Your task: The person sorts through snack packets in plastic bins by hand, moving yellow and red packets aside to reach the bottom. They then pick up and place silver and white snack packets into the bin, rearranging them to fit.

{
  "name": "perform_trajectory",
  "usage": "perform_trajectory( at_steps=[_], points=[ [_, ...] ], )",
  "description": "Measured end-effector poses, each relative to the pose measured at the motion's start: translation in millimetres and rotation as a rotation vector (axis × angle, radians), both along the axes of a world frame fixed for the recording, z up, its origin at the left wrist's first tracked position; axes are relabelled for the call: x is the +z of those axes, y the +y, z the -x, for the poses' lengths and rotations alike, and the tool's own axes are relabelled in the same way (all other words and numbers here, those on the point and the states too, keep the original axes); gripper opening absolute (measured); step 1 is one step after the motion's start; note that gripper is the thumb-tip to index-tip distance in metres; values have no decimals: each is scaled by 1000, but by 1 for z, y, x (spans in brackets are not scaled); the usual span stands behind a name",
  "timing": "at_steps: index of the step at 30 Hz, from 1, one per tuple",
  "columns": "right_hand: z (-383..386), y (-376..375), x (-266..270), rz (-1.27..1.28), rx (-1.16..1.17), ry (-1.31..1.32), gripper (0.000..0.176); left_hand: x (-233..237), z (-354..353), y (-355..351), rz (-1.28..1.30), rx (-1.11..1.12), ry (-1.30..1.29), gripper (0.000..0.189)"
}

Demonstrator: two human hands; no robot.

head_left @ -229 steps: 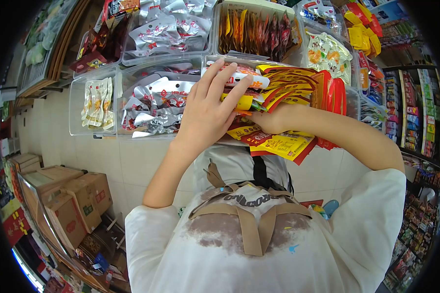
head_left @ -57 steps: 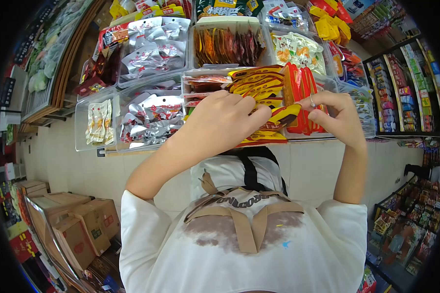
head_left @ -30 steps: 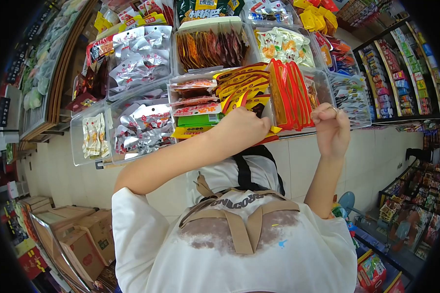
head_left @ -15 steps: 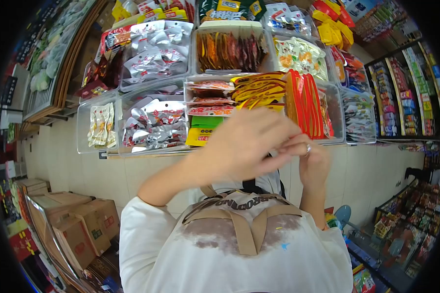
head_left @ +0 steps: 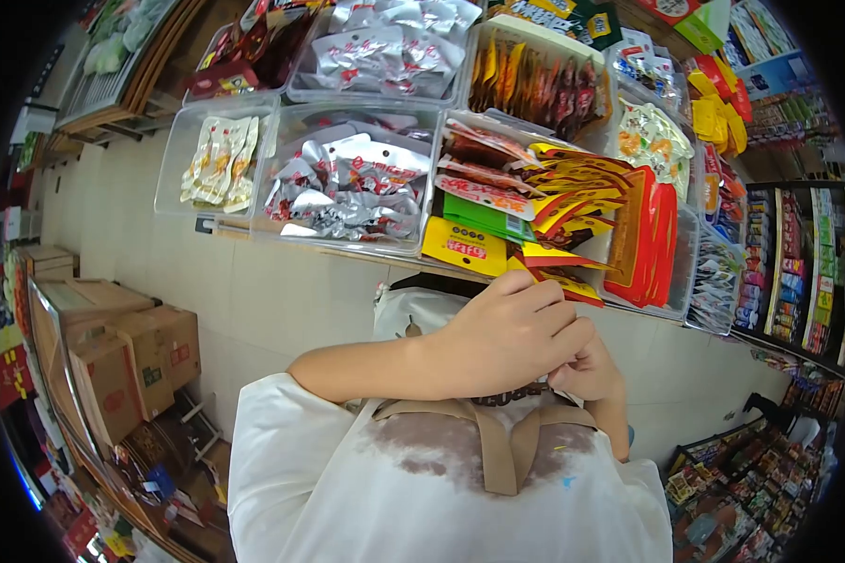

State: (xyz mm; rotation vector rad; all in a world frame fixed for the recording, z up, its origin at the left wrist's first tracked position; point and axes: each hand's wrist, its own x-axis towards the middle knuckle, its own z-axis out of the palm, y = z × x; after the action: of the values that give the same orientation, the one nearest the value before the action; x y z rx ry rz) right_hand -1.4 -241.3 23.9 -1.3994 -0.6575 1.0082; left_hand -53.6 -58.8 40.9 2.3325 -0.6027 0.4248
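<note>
My left hand (head_left: 502, 340) is held in front of my chest, its fingers curled and pressed against my right hand (head_left: 590, 373). The right hand is closed too, just below and to the right of it. Whatever may be between the fingers is hidden. Beyond the hands, clear bins hold yellow-and-red packets (head_left: 582, 192), red packets (head_left: 643, 239), a yellow packet (head_left: 463, 246) and a green packet (head_left: 486, 218). Silver packets (head_left: 361, 178) fill the bin to the left.
Pale packets (head_left: 221, 161) lie in a clear bin at the left. Cardboard boxes (head_left: 113, 375) stand at the lower left beside a metal rail. Stocked shelves (head_left: 789, 253) are at the right, and another rack (head_left: 732, 479) is at the lower right.
The view has turned, so the bins appear tilted and shifted. Both hands have come lower and closer to my chest, and remain together with fingers more tightly curled.
</note>
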Motion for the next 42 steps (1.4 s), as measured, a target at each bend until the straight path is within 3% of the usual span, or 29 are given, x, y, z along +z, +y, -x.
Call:
perform_trajectory(
  at_steps=[2,4,6,8,10,14,15,20,25,32,34,42],
  points=[
    [-6,2,5,55,34,2,40,0,5,3,-25,10,46,35],
    [-28,14,20,40,150,-470,45,4,10,11,251,131,-64,36],
    [-47,32,37,-2,89,-835,57,-4,23,35,284,251,-91,31],
    [-47,58,53,222,19,-1146,63,-22,38,55,389,475,-83,28],
    [-43,87,44,287,78,-1249,69,-31,48,72,364,630,34,25],
    [-63,109,19,338,137,-1445,78,-41,59,80,338,683,68,24],
    [-71,111,17,318,94,-1502,72,-40,60,81,321,670,71,23],
    [-86,116,20,318,97,-1506,67,-41,52,81,304,684,39,23],
    [-90,117,18,232,36,-1274,59,-30,34,80,190,533,116,19],
    [-96,117,13,283,43,-1235,53,-29,1,77,46,363,60,25],
    [-94,117,15,283,74,-1240,51,-26,-4,74,-77,309,227,32],
    [-76,109,25,293,99,-1331,62,-30,-8,61,-201,291,229,31]
  ],
)
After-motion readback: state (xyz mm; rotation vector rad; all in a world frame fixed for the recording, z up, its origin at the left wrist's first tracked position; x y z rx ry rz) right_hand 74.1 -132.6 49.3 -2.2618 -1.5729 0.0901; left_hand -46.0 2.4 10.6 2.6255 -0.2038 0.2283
